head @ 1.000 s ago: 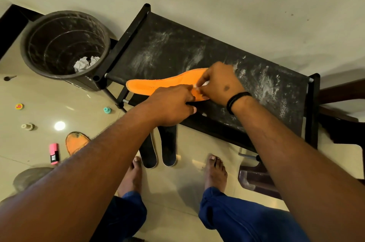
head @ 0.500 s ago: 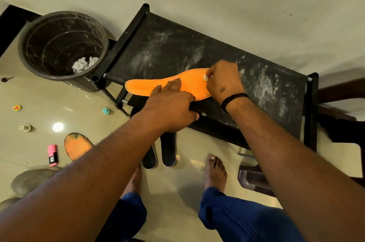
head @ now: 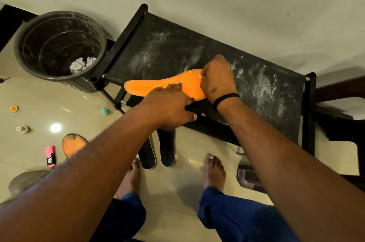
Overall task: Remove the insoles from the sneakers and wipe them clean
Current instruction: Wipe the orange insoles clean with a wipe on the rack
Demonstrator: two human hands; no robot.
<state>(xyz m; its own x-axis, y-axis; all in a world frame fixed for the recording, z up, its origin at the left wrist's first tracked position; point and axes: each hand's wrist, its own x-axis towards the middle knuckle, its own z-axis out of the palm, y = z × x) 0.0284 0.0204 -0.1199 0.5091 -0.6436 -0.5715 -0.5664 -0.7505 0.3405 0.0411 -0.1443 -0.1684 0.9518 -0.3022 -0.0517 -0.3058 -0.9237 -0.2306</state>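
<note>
An orange insole lies along the front edge of a black fabric shelf streaked with white dust. My left hand lies flat on the insole's middle, fingers spread, pressing it down. My right hand is closed over the insole's right end, pinching a small white wipe that barely shows. A second orange insole lies on the floor at the left, dirty on top. Two dark insoles lie side by side on the floor under the shelf.
A black bin with crumpled white paper inside stands left of the shelf. A pink marker and small caps lie scattered on the tiled floor. My bare feet stand near the dark insoles. Dark wooden furniture is at the right.
My right hand has slid rightward along the orange insole toward its end. My left hand has flattened its fingers on the insole's middle.
</note>
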